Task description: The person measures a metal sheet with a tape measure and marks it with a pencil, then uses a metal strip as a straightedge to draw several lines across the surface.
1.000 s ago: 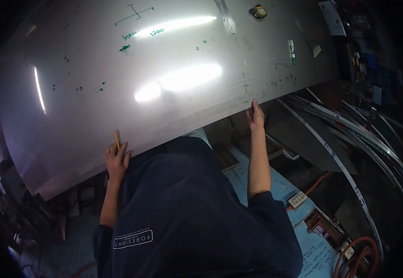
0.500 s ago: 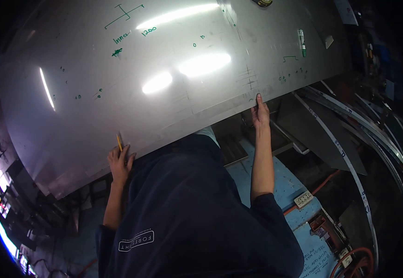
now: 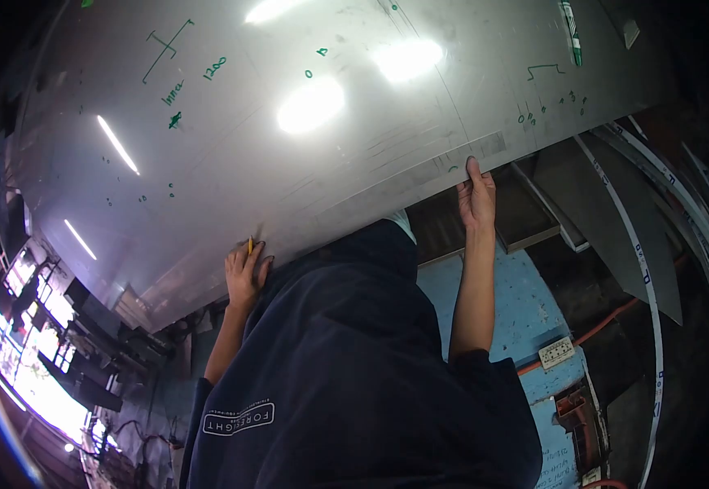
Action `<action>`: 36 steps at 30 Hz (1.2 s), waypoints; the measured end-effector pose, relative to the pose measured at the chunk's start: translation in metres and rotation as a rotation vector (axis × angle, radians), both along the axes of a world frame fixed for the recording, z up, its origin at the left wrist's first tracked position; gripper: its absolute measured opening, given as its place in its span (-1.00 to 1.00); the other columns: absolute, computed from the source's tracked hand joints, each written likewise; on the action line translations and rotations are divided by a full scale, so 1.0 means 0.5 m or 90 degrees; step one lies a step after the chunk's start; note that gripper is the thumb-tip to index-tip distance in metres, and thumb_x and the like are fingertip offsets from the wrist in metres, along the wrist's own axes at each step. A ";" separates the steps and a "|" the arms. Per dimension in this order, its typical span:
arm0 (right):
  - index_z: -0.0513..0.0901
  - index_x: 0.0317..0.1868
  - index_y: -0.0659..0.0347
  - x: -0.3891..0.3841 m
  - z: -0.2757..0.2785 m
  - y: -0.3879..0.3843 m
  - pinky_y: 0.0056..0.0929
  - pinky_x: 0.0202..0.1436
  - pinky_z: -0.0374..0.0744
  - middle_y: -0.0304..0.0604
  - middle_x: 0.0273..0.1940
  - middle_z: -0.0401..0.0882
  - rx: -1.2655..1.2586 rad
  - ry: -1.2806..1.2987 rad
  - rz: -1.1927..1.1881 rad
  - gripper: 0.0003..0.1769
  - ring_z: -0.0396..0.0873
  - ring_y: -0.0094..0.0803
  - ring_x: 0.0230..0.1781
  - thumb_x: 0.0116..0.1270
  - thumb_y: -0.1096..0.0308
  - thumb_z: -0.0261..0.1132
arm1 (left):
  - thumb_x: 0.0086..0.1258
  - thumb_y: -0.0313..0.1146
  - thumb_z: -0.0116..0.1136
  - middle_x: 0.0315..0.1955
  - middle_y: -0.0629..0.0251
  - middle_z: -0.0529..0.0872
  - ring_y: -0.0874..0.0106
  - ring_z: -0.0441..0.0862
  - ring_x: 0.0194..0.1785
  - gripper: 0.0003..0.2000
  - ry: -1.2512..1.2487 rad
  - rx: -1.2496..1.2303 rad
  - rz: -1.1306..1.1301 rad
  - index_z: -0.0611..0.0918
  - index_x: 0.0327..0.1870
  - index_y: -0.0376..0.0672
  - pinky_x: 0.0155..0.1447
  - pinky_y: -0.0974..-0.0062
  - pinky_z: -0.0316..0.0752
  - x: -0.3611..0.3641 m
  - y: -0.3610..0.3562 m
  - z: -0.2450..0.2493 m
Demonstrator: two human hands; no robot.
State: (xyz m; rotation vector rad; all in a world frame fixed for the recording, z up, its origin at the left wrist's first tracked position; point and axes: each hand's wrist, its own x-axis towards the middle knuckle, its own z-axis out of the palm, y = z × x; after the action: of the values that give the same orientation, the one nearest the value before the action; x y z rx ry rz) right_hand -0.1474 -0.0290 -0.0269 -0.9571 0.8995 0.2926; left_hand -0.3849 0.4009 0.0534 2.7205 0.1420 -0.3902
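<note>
A large shiny metal sheet [image 3: 208, 196] with green handwriting and thin dark lines fills the upper view. My left hand [image 3: 244, 275] rests at its near edge with fingers curled around a yellow pencil [image 3: 250, 246], whose tip points away from me. Farther right, my right hand [image 3: 477, 200] grips the sheet's near edge. The thumb lies on top, and the other fingers are partly hidden beneath. Close to that thumb are a small green arc and a darker narrow band along the edge, which I cannot identify. A green-and-white marker [image 3: 572, 37] lies on the sheet at upper right.
A small pale piece [image 3: 631, 34] sits near the sheet's far right. Below right are a blue surface [image 3: 501, 301], a white power outlet strip [image 3: 556, 353], an orange cable [image 3: 607, 319] and long metal strips [image 3: 643, 269]. Dark equipment stands at lower left by bright windows [image 3: 37, 375].
The view has turned, so the sheet's markings appear rotated and the tape measure at the top has left view. Both hands appear farther right in view, the left still with the pencil.
</note>
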 end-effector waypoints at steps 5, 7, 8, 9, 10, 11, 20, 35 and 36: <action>0.66 -0.11 0.07 0.000 0.003 0.009 -0.66 -0.41 0.67 -0.35 -0.23 0.73 -0.045 -0.006 -0.008 -0.82 0.70 -0.62 -0.32 0.36 0.37 0.49 | 0.21 -0.33 0.50 0.07 0.16 0.65 0.14 0.57 0.11 -0.53 0.000 0.014 -0.001 0.68 0.18 -0.08 0.20 0.17 0.46 0.000 -0.004 0.000; 0.67 -0.08 0.12 -0.006 -0.007 -0.006 -0.46 -0.09 0.78 -0.26 -0.13 0.75 -0.014 0.003 0.029 -0.86 0.74 -0.49 -0.13 0.40 0.42 0.43 | 0.20 -0.33 0.50 0.08 0.15 0.65 0.14 0.58 0.11 -0.53 -0.004 0.021 -0.007 0.69 0.17 -0.08 0.20 0.18 0.47 0.001 -0.003 0.000; 0.67 -0.08 0.12 -0.011 -0.014 -0.011 -0.46 -0.09 0.78 -0.26 -0.13 0.75 -0.016 0.004 0.026 -0.86 0.74 -0.49 -0.13 0.40 0.42 0.43 | 0.20 -0.33 0.51 0.08 0.15 0.65 0.14 0.58 0.11 -0.53 -0.008 0.025 -0.011 0.69 0.17 -0.08 0.19 0.18 0.48 0.000 -0.003 -0.001; 0.67 -0.10 0.11 -0.007 -0.009 -0.003 -0.48 -0.14 0.78 -0.26 -0.14 0.75 -0.015 0.000 0.016 -0.87 0.75 -0.49 -0.17 0.40 0.42 0.43 | 0.20 -0.33 0.51 0.08 0.15 0.65 0.14 0.58 0.11 -0.53 -0.010 0.021 -0.014 0.69 0.17 -0.08 0.19 0.18 0.48 0.003 -0.004 -0.001; 0.66 -0.12 0.11 -0.004 -0.003 0.002 -0.50 -0.20 0.79 -0.25 -0.16 0.75 -0.016 -0.003 0.007 -0.88 0.75 -0.50 -0.21 0.40 0.43 0.43 | 0.19 -0.33 0.51 0.09 0.15 0.65 0.14 0.59 0.11 -0.53 -0.010 0.028 -0.012 0.68 0.17 -0.08 0.20 0.18 0.48 0.003 -0.006 0.001; 0.66 -0.12 0.11 -0.001 0.005 0.006 -0.50 -0.20 0.79 -0.25 -0.16 0.75 -0.020 -0.004 0.005 -0.88 0.75 -0.50 -0.21 0.40 0.43 0.43 | 0.19 -0.33 0.51 0.09 0.15 0.65 0.14 0.59 0.11 -0.52 -0.012 0.034 -0.010 0.68 0.17 -0.08 0.20 0.18 0.48 0.004 -0.008 0.001; 0.66 -0.07 0.16 0.006 0.021 0.013 -0.53 -0.24 0.76 -0.26 -0.17 0.72 -0.041 -0.007 0.024 -0.82 0.72 -0.54 -0.26 0.38 0.41 0.46 | 0.19 -0.34 0.51 0.09 0.15 0.66 0.15 0.59 0.12 -0.54 -0.004 0.034 0.005 0.69 0.16 -0.09 0.21 0.19 0.48 0.001 -0.012 0.002; 0.67 -0.05 0.13 -0.005 -0.009 -0.002 -0.37 0.04 0.74 -0.25 -0.09 0.73 -0.043 -0.017 0.032 -0.86 0.71 -0.44 -0.07 0.42 0.41 0.41 | 0.20 -0.38 0.50 0.08 0.09 0.64 0.11 0.59 0.10 -0.54 -0.041 0.013 -0.038 0.67 0.15 -0.12 0.18 0.16 0.49 0.000 -0.003 -0.002; 0.67 -0.04 0.14 -0.006 -0.009 -0.003 -0.36 0.05 0.74 -0.25 -0.08 0.72 -0.042 -0.018 0.033 -0.85 0.71 -0.44 -0.06 0.42 0.41 0.41 | 0.20 -0.38 0.50 0.08 0.09 0.64 0.11 0.59 0.10 -0.54 -0.040 0.012 -0.038 0.67 0.15 -0.12 0.18 0.16 0.49 0.001 -0.003 -0.001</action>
State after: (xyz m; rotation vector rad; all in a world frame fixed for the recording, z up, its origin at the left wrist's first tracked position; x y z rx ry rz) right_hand -0.1505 -0.0303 -0.0314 -1.0437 0.8635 0.2945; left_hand -0.3842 0.3996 0.0528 2.7577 0.0480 -0.3217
